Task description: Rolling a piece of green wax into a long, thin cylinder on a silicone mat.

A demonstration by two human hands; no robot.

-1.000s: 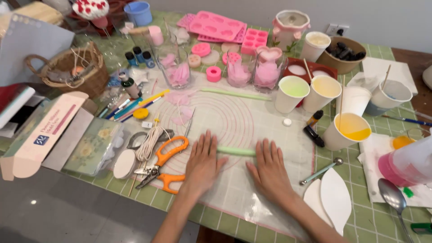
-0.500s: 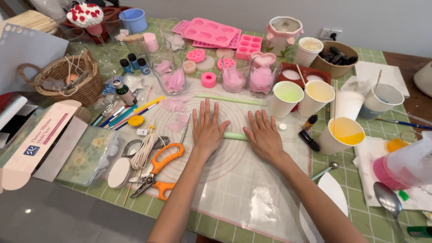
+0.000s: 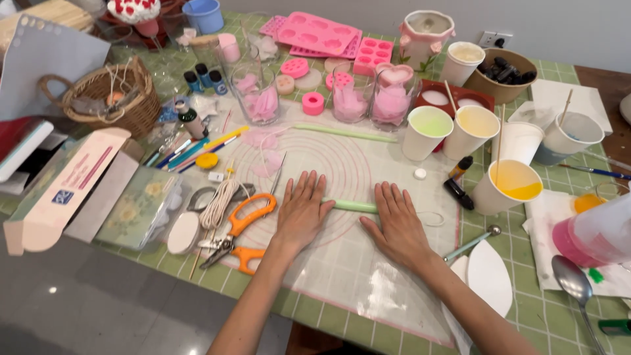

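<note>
I see my left hand (image 3: 301,213) and right hand (image 3: 396,222) pressed flat, fingers spread, gripping nothing, on a thin pale-green wax-like rod (image 3: 355,206) lying across the translucent silicone mat (image 3: 368,276), apparently rolling it even.

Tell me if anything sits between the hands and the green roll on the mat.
Nothing does. The left hand and right hand lie flat, palms down, over the ends of the green roll, which shows between them on the mat. The nearest thing, the orange scissors, lies left of the left hand, apart from the roll.
</note>
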